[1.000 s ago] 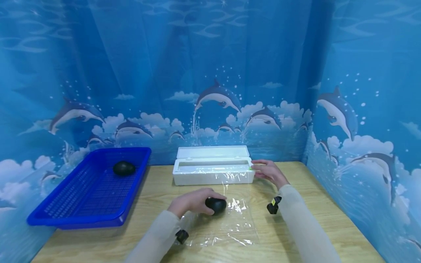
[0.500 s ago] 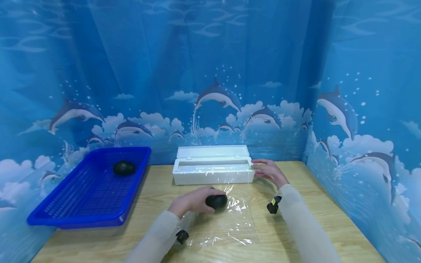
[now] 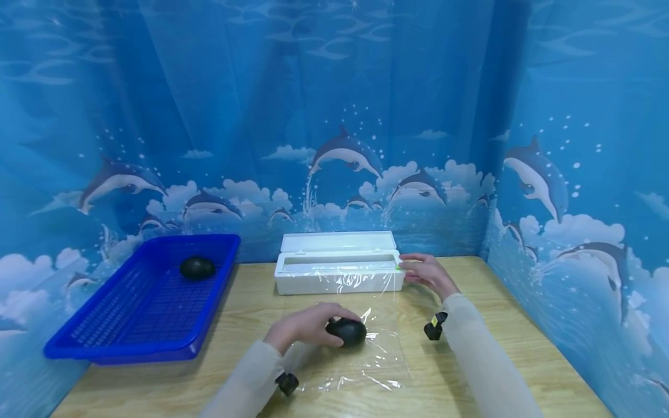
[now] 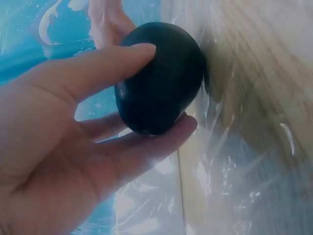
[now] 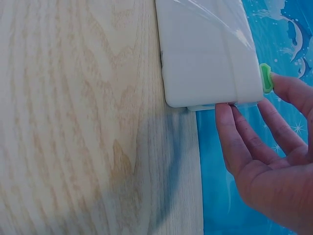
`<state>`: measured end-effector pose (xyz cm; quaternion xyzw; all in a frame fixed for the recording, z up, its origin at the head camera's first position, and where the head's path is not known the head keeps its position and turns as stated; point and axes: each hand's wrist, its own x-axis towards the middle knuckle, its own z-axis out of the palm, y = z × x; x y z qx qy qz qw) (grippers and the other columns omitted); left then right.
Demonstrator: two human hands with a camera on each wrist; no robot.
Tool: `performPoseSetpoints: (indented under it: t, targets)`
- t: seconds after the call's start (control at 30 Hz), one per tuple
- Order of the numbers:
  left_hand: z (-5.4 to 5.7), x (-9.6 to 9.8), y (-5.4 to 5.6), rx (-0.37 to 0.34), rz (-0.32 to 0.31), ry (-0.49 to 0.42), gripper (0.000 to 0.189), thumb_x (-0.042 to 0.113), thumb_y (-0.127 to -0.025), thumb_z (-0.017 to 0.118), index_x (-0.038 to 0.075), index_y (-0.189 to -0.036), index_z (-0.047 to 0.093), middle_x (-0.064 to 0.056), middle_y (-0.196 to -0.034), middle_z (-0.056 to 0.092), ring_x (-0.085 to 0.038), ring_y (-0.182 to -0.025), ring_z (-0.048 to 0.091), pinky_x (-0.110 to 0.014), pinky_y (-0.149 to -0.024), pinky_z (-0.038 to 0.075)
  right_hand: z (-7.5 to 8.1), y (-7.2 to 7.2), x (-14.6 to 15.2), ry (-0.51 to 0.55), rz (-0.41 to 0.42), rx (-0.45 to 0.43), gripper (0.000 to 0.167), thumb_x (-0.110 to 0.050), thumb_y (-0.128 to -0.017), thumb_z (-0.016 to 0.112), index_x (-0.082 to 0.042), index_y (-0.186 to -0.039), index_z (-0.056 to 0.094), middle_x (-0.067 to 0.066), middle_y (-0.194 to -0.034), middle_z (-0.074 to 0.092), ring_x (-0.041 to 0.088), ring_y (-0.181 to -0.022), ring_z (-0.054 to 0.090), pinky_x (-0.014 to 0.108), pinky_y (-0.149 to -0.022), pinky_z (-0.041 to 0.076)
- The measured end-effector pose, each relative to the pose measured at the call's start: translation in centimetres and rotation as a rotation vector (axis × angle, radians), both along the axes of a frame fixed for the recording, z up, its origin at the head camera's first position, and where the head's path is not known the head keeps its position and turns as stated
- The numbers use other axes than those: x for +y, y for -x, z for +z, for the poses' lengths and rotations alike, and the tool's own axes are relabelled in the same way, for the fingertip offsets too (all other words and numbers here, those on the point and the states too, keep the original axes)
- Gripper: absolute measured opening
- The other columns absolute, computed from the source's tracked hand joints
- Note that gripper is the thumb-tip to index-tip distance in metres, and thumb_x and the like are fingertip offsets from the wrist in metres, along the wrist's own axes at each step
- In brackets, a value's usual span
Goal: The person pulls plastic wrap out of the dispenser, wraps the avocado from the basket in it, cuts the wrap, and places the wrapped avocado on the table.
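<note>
1. Head view, at the left: we see a blue basket (image 3: 120,352) on the wooden bench (image 3: 251,284), with one dark oval object (image 3: 197,268) lying in its far right part.
2. To the right and on the near side, we find the left hand (image 3: 308,325), its grip curved about a second dark oval object (image 3: 349,332), thumb on one side and fingers on the other. We cannot tell whether that object bears on what lies beneath.
3. Below and right of this hand we see clear film (image 3: 366,371), glossy and wrinkled, spread toward the near side; its far part runs up onto a white box (image 3: 337,283).
4. The box stands farther off, its lid (image 3: 338,241) raised along the far side.
5. At its right end we see the right hand (image 3: 427,274), its grip loosely spread, fingers nearly straight, fingertips against the box and one digit at a green tab (image 5: 266,78).
6. Along the far side and the right, we see a blue dolphin-print curtain (image 3: 261,116).
</note>
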<state>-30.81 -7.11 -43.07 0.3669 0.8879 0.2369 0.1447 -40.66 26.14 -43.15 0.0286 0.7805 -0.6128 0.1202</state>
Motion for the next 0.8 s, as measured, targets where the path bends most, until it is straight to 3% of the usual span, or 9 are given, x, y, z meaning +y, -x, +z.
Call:
performPoseSetpoints:
  t: [0.2,0.47,0.8]
  targets:
    - [-0.26,-0.12,-0.25,0.007,0.009,-0.017,0.062,0.018,-0.087,0.082,0.031,-0.143,0.060,0.004,-0.146,0.061,-0.023,-0.137,0.056,-0.050,-0.115,0.047,-0.11,0.11,0.02,-0.002,-0.014,-0.014,0.060,-0.022,-0.103,0.064,0.000,-0.154,0.042,0.027,-0.163,0.035,0.039,-0.137,0.056,0.050,-0.118,0.045]
    - [-0.51,-0.47,-0.12,0.034,0.031,-0.026,0.066,0.019,-0.086,0.083,0.027,-0.146,0.057,0.002,-0.149,0.060,-0.026,-0.138,0.055,-0.052,-0.115,0.046,-0.17,0.24,-0.06,-0.012,-0.036,-0.029,0.058,-0.020,-0.102,0.065,-0.001,-0.152,0.045,0.027,-0.160,0.039,0.030,-0.124,0.065,0.049,-0.117,0.047]
    - [-0.80,-0.64,0.20,0.044,0.095,-0.034,0.073,0.024,-0.086,0.084,0.030,-0.151,0.052,-0.002,-0.153,0.055,-0.029,-0.143,0.051,-0.059,-0.119,0.040,0.00,0.27,-0.25,-0.019,-0.038,-0.029,0.059,-0.021,-0.102,0.065,-0.001,-0.153,0.044,0.028,-0.160,0.039,0.029,-0.123,0.065,0.049,-0.116,0.048]
